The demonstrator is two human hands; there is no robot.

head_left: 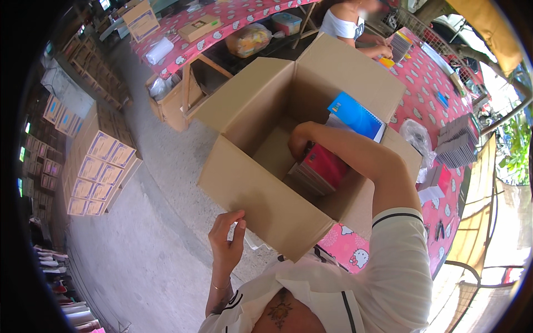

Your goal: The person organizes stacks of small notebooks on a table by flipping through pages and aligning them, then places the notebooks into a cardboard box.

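An open cardboard box (266,194) stands in front of me with its flaps folded out. Inside, against the right side, is a stack of red-covered notebooks (326,166). A blue spiral notebook (358,117) lies at the box's far right, above the stack. My right hand (300,143) reaches down into the box at the left end of the red stack; its fingers are hidden. Beside the box's near left flap is my left hand (226,236), thumb and fingers loosely apart, nothing seen in it. Whether its fingertips touch the flap I cannot tell.
A pink patterned table (425,119) curves along the right, bearing a stack of notebooks (458,141) and a clear plastic bag (416,136). Another person (347,28) works at its far end. Stacked cartons (100,166) stand on the left floor. Behind is another pink table (222,16).
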